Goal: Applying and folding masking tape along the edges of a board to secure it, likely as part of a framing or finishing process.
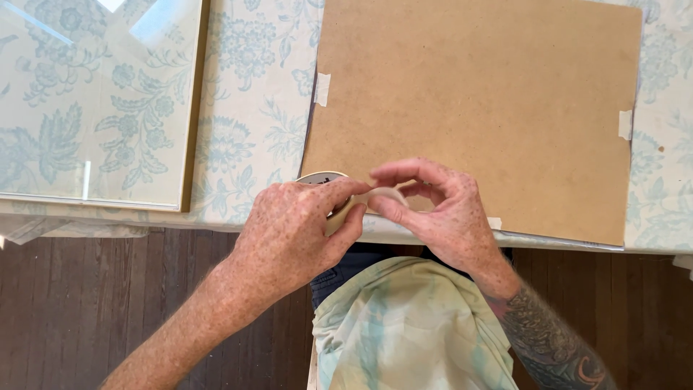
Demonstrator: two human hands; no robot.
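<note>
From the head camera, looking straight down, the left hand [292, 231] wraps its fingers [339, 191] closed around a roll of masking tape [323, 179] at the near edge of the worktop [253, 108], just left of centre. Only the pale top rim of the roll shows above the knuckles; the rest is hidden by the hand. The right hand [440, 213] is just beside it, thumb and forefinger pinched shut on the free end of the tape [386, 195], a short cream strip that runs between the two hands.

Both hands sit over the near left corner of a brown backing board [476, 108], which lies flat and fills the middle and right of the worktop. Small tabs of tape [322, 88] hold its left edge, another tab [625, 124] its right edge, and one more shows at the near edge beside the right wrist.

A sheet of glass [94, 101] in a thin frame lies to the far left, well apart from the board. The worktop is covered in a pale cloth with a blue floral print. Dark wooden floor [108, 303] shows nearest the camera.
</note>
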